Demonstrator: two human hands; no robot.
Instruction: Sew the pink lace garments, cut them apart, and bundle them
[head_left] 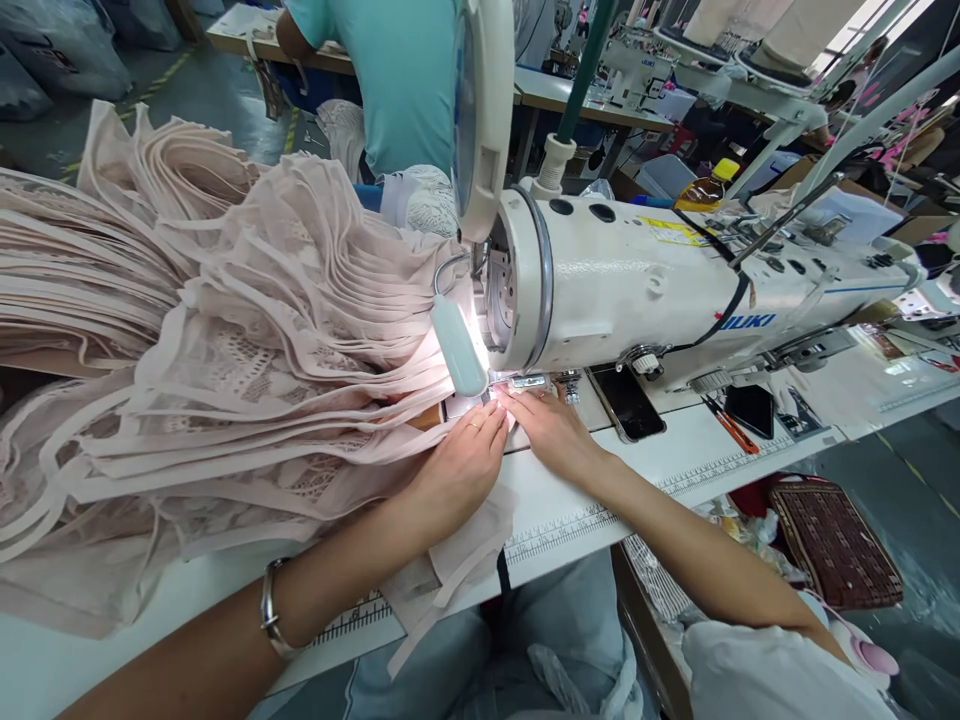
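Observation:
My left hand (469, 450), a ring on one finger, presses its fingertips together on the edge of a pale pink fabric piece (472, 535) at the sewing machine's needle area. My right hand (551, 430) comes in from the other side, its fingertips pinching the same fabric close to the left ones. The white sewing machine (600, 285) stands just beyond both hands, its lamp lighting the spot. A pale green guard (459, 345) hangs in front of the needle and hides it. The exact stitching point is covered by my fingers.
Layered pale pink lace pieces (300, 330) heap over the left side of the table. A phone (628, 402), orange-handled snips (731, 425) and a black device (750, 410) lie at right. A ruler tape (559, 535) follows the front edge. A person (405, 80) in teal sits beyond.

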